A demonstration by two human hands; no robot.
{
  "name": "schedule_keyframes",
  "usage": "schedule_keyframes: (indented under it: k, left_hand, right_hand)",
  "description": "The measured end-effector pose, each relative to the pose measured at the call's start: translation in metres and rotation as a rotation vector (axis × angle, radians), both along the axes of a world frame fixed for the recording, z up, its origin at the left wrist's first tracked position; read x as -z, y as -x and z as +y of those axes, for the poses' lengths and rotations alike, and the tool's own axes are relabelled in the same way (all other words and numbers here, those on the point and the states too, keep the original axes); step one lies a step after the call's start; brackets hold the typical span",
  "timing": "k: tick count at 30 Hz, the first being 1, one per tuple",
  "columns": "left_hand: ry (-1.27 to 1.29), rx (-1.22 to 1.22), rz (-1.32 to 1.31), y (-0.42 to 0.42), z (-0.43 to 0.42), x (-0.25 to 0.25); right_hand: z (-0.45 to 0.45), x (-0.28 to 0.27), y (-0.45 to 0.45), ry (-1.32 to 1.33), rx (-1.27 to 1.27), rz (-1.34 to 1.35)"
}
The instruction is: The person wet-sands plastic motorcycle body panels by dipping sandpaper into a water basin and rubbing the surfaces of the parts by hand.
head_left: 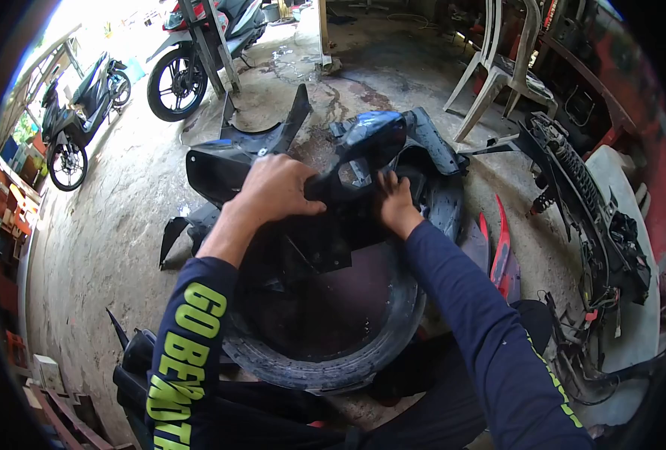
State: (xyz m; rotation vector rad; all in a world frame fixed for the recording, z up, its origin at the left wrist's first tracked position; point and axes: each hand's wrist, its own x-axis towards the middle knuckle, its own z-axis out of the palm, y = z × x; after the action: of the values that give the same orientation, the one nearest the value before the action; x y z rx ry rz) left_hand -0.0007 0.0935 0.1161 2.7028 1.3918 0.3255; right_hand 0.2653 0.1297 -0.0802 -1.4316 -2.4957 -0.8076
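A black plastic motorcycle body panel (321,244) lies across a worn tyre (310,372) in front of me. My left hand (276,187) grips the panel's upper left edge, thumb towards me and fingers hidden behind it. Against its right side, beside an opening, my right hand (397,204) presses with bent fingers; part of its hold is hidden. Just beyond the hands are a dark glossy cover (378,127) and a grey-blue curved cover (432,142). Another black panel (265,139) with a curved cutout sits past my left hand.
Red fairing pieces (501,251) lie right of the tyre. Farther right rests a motorcycle frame with a shock spring (584,180). A plastic chair (501,71) stands behind. Parked motorcycles (175,82) are at the far left, and black parts (134,367) lie near my left sleeve.
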Motion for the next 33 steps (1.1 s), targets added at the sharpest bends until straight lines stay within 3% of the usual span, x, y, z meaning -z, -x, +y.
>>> schedule_keyframes:
  k: [3,5,6,8,12,14,18,20,24,26,30,33]
  left_hand:
    - [0.012,-0.028,-0.007,0.005,0.008,-0.001]
    - [-0.024,-0.027,0.000,0.004,0.013,-0.003]
    - [-0.061,-0.029,0.011,0.004,0.013,-0.003]
    - [-0.006,-0.043,0.010,0.003,0.011,-0.006]
    - [0.028,-0.007,0.034,-0.003,0.005,-0.004]
    - [0.028,-0.011,0.031,0.001,0.003,-0.005]
    - [0.043,-0.027,0.023,-0.001,0.004,-0.008]
    - [0.030,-0.037,0.030,-0.001,0.007,-0.005]
    - [0.044,-0.019,0.027,0.000,0.006,-0.003]
    - [0.042,-0.029,0.022,0.000,0.006,-0.002]
    - [-0.032,-0.050,0.071,0.000,0.013,-0.005]
    - [-0.010,0.007,0.049,-0.004,0.011,-0.003]
  right_hand:
    - [0.003,0.007,-0.011,-0.140,0.011,0.015]
    - [-0.013,-0.023,-0.001,0.387,0.158,-0.076]
    - [-0.017,-0.039,0.003,0.389,0.155,-0.078]
    - [-0.022,-0.064,0.010,0.784,0.280,-0.198]
    - [-0.027,-0.061,0.008,0.735,0.283,-0.099]
    - [-0.011,-0.038,0.001,0.761,0.143,-0.154]
    - [-0.048,-0.061,0.004,0.654,0.194,-0.260]
    - [-0.050,-0.036,0.001,0.105,0.069,-0.288]
    - [-0.026,-0.020,0.015,0.249,0.140,-0.284]
    - [-0.013,-0.002,0.014,0.082,0.195,-0.194]
    - [-0.036,-0.018,0.008,0.173,0.073,-0.275]
    - [-0.036,-0.018,0.007,0.048,0.044,-0.179]
